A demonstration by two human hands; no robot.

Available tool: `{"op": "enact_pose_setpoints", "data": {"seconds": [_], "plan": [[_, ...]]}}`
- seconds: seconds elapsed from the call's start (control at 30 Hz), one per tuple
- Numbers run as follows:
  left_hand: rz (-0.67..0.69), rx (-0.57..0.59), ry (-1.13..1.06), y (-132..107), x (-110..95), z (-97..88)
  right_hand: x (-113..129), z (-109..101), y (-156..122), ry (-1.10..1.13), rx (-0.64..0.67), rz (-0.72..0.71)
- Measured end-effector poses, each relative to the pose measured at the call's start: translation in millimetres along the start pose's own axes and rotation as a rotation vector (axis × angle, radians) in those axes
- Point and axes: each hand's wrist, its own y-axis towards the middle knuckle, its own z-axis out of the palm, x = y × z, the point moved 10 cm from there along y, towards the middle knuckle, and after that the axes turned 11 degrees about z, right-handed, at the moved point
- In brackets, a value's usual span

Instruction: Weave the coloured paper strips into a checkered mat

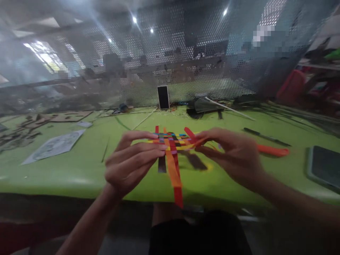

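A woven mat of coloured strips, red, orange, yellow and blue, is held just above the green table. My left hand pinches its left edge, fingers pressed together. My right hand grips the right edge, fingers closed on a red strip. Loose red and orange strip ends hang down toward the table's front edge. Both hands are a little blurred by motion.
A phone stands upright at the back against a perforated screen. A printed paper sheet lies at left, a dark pen and an orange strip at right, a dark tablet at far right. Cardboard cut-outs sit back left.
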Motion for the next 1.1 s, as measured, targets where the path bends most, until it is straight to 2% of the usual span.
{"op": "enact_pose_setpoints", "data": {"seconds": [0.1, 0.23, 0.33, 0.43, 0.5, 0.6, 0.73, 0.93, 1.1], "plan": [[-0.108, 0.104, -0.107, -33, -6, 27.9, -15, 15, -33, -0.168, 0.045, -0.136], [-0.202, 0.381, -0.250, -79, -24, 67.2, -44, 39, -71, -0.386, 0.133, -0.187], [-0.295, 0.598, -0.321, -100, -30, 77.5, -48, 53, -83, -0.473, 0.217, -0.219], [-0.365, 0.736, -0.421, -104, -33, 78.7, -47, 57, -84, -0.510, 0.245, -0.218], [-0.372, 0.742, -0.460, -96, -34, 79.4, -48, 56, -84, -0.527, 0.235, -0.194], [-0.413, 0.656, -0.478, -83, -32, 85.7, -53, 54, -85, -0.524, 0.222, -0.123], [-0.486, 0.601, -0.470, -81, -32, 106.3, -51, 49, -87, -0.508, 0.191, -0.075], [-0.469, 0.671, -0.394, -85, -31, 127.6, -52, 51, -88, -0.486, 0.272, -0.013], [-0.444, 0.864, -0.377, -81, -30, 135.1, -51, 49, -89, -0.518, 0.205, 0.001]]}}
